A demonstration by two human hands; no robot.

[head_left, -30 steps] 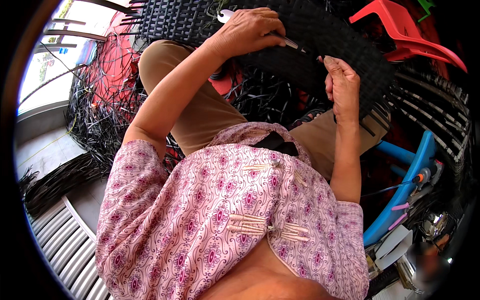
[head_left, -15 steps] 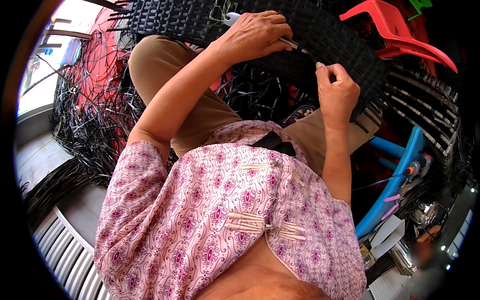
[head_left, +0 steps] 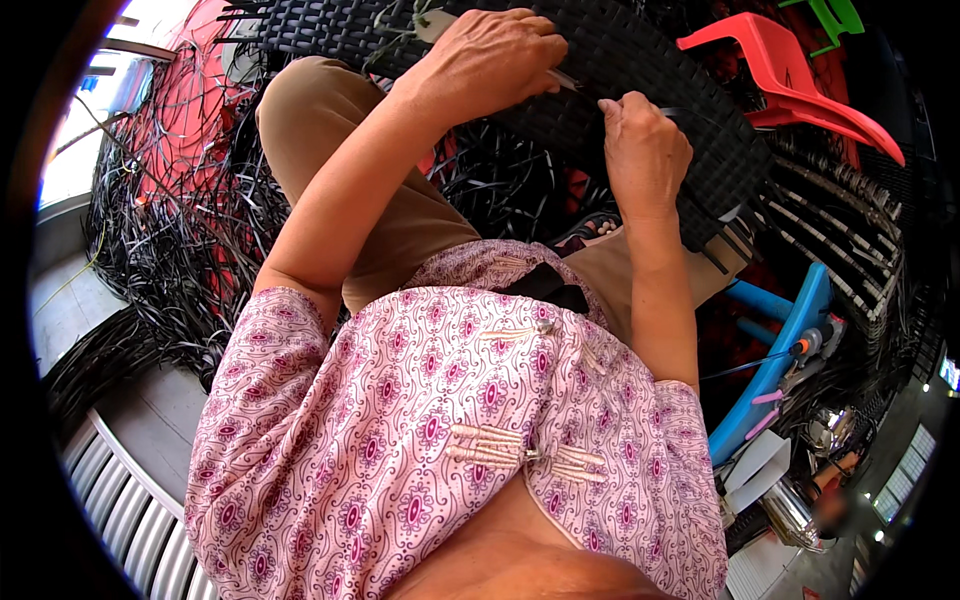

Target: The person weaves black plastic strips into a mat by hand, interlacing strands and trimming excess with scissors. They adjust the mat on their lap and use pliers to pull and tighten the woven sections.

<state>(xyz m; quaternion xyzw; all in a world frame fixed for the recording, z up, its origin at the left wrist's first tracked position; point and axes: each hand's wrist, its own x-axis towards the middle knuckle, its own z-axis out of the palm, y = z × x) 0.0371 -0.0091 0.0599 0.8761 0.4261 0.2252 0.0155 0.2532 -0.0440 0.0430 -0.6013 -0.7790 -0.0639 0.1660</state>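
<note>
A black woven rattan panel [head_left: 640,60] lies across my knees at the top of the view. My left hand [head_left: 490,55] rests on it, shut on a thin metal tool [head_left: 560,80] whose tip pokes into the weave. Just to the right, my right hand [head_left: 645,150] pinches a black plastic strip [head_left: 690,115] that runs out of the weave. The two hands are a short span apart on the panel's near edge.
Heaps of loose black strips [head_left: 170,260] cover the ground at left, around a red object [head_left: 200,130]. A red plastic chair [head_left: 790,80] stands at upper right, a blue frame [head_left: 780,360] with tools lower right, and a metal grille [head_left: 110,490] lower left.
My right hand has moved up and left toward my left hand, pulling the strip along. The left hand has stayed on the panel with the tool.
</note>
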